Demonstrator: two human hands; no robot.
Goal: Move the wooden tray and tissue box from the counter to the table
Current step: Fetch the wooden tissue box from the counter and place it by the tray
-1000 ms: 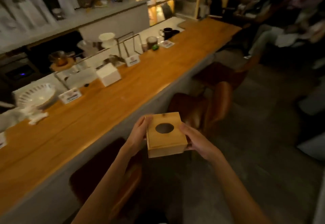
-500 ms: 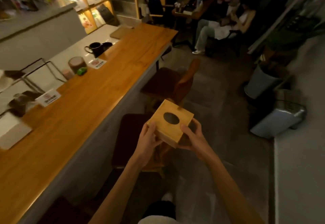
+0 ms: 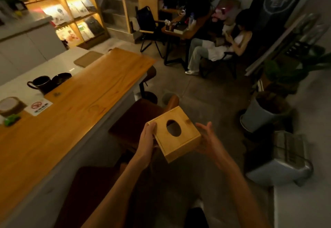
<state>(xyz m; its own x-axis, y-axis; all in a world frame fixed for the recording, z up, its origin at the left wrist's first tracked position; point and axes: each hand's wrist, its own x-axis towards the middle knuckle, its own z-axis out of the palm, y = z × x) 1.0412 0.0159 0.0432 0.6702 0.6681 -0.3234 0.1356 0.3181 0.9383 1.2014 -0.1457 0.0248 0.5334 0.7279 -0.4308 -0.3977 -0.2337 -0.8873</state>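
Note:
A square wooden tissue box [image 3: 179, 138] with an oval hole in its top is held in the air in front of me, off the counter, above the floor and a brown stool. My left hand [image 3: 147, 137] grips its left side, thumb on the top edge. Under and against its right side sits my right hand [image 3: 206, 139], fingers spread upward. The long wooden counter [image 3: 71, 113] runs along my left. A dark table [image 3: 186, 29] with small items stands at the far side of the room. No wooden tray is in sight.
Brown stools [image 3: 136, 122] line the counter's front. Black mugs [image 3: 42, 83], a small sign [image 3: 38, 106] and a flat tan mat [image 3: 88, 58] are on the counter. A seated person [image 3: 223, 47] is by the far table. Plant pots [image 3: 263, 113] and a grey appliance [image 3: 281, 163] stand on the right.
My view has swung right, away from the counter toward the room and the far table. The box stays in both hands, tilted more, and my right fingers have spread wider.

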